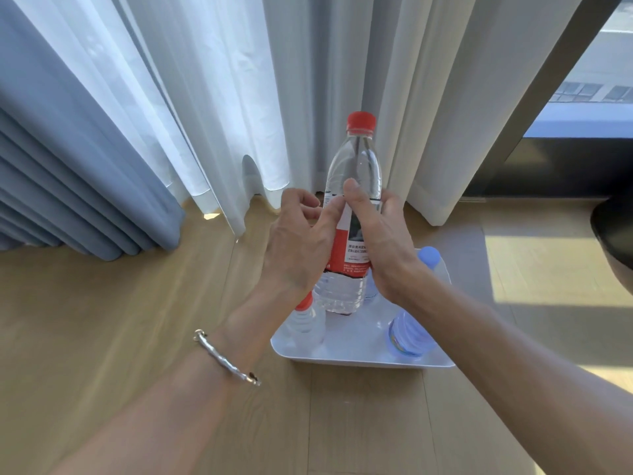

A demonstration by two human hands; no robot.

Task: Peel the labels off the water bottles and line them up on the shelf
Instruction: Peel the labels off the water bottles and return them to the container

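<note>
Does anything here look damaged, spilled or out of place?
Nothing stands out. The held bottle is upright and capped, its label intact. The other bottles stand in the white tray, and the floor shows no spill.

- Held bottle [354,173] above tray [363,358], between left hand [294,248] and right hand [383,241]
- Three bottles in tray
- Curtains [205,97] behind
</note>
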